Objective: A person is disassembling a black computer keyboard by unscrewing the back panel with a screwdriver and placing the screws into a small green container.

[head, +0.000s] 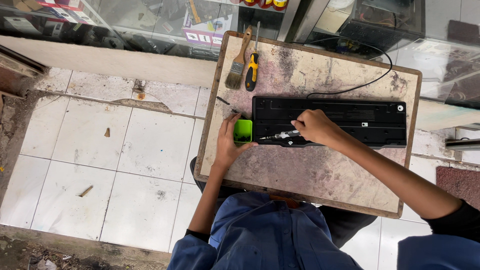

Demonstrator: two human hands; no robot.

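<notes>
A black keyboard (350, 117) lies face down on a worn wooden board (310, 170). My right hand (315, 126) grips a small screwdriver (280, 135), its tip pointing left at the keyboard's lower left corner. My left hand (227, 145) holds a small green cup (243, 131) on the board, just left of the keyboard. Tiny dark bits lie inside the cup.
A paintbrush (237, 62) and a yellow-and-black screwdriver (252, 67) lie at the board's far left corner. The keyboard's black cable (370, 82) loops across the far side. Glass display cases (165, 25) stand behind. White floor tiles (125, 150) spread to the left.
</notes>
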